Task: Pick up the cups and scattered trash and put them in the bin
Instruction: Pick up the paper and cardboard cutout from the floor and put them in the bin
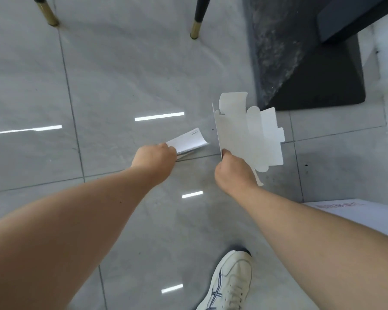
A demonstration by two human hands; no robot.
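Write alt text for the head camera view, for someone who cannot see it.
Seen from above, a person's right hand holds a flattened white cardboard box upright, while the left hand closes on a folded white paper low over the grey tiled floor. Two black, gold-tipped chair legs stand ahead; a white sneaker shows below.

Glossy grey tiled floor [112, 86] with dark grout lines. On it: two black chair legs with brass tips [195, 21], dark stone-like pedestal base [311, 81], white sneaker [230, 285]. Folded white paper [188, 140] at floor level; contact unclear.
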